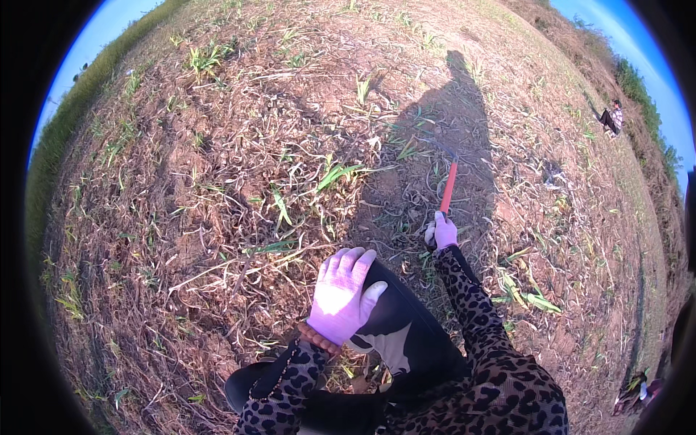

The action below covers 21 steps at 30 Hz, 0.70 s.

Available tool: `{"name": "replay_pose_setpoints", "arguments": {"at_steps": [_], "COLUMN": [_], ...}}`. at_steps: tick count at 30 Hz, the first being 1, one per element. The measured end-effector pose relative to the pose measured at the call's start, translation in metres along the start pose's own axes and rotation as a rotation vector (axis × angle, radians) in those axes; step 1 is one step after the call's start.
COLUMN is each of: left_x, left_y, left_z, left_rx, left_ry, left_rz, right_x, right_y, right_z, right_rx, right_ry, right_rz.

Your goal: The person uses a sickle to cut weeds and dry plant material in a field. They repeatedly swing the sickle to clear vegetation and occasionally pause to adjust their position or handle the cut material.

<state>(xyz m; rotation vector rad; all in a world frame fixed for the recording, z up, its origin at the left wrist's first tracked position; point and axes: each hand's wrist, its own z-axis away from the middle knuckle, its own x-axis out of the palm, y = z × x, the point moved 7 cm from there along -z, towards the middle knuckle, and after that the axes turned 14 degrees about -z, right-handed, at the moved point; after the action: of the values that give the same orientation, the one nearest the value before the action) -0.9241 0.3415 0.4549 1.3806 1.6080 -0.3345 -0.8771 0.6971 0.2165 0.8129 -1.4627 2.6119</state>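
Observation:
My right hand, in a pale pink knit glove, grips a sickle by its orange-red handle. The sickle's thin curved blade points away from me and bends left, low over dry stalks and soil in my shadow. On my raised knee rests my left hand, gloved alike, palm down, with its fingers extended and nothing held. Beyond that hand, green leafy shoots grow among dry, cut plant litter. Whether the blade touches the ground cannot be made out.
Dry stalks and scattered green tufts cover the field. Cut leaves lie right of my right arm. A person sits at the far right before brush. Tall grass borders the left side. Someone or something dark shows at lower right.

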Motion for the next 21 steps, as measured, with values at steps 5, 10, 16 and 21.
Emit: {"name": "replay_pose_setpoints", "arguments": {"at_steps": [5, 10, 16, 21], "left_x": [-0.007, -0.011, -0.009, -0.009], "left_y": [-0.003, 0.001, 0.002, -0.002], "left_z": [0.004, 0.001, -0.003, 0.002], "left_rx": [0.002, -0.011, -0.004, -0.008], "left_ry": [-0.044, -0.012, 0.002, 0.005], "left_rz": [0.005, 0.006, -0.001, -0.014], "right_x": [-0.048, -0.022, -0.009, -0.001], "right_y": [-0.006, 0.039, 0.163, 0.163], "right_z": [-0.021, -0.037, 0.076, 0.102], "right_rx": [-0.173, -0.159, 0.256, 0.319], "right_ry": [0.022, 0.035, -0.115, -0.188], "right_rz": [0.181, 0.160, 0.266, 0.211]}}
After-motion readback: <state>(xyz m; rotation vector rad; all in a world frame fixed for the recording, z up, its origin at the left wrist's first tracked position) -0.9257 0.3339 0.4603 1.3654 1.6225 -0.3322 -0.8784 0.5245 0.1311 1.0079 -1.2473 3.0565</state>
